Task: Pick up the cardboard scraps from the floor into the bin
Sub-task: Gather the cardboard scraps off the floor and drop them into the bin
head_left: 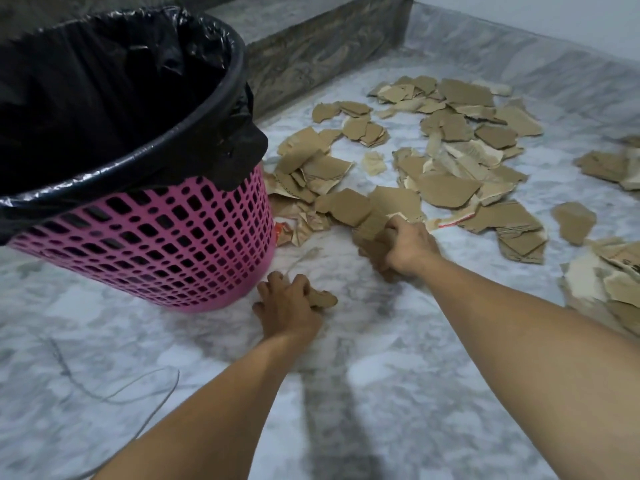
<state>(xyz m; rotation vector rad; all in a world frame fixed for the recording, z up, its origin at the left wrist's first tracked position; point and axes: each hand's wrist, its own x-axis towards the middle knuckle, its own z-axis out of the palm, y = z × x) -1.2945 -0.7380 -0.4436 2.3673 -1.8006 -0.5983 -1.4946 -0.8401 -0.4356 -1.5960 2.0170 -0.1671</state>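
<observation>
Low in the frame's centre, the left hand [287, 308] pinches a small cardboard scrap [323, 299] on the marble floor [363, 393], seemingly just beside the pink bin [156, 237]. The right hand [401, 249] clutches a wad of scraps [372, 225] farther right, so the bin's black-lined mouth, upper left, lies nearer the left hand. Loose cardboard scraps [457, 143] spread across the upper right.

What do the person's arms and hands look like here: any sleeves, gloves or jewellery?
Both forearms are bare for all that shows, with no sleeves in view. The left hand and right hand wear no gloves, and no watch, bracelet or ring is visible.
</observation>
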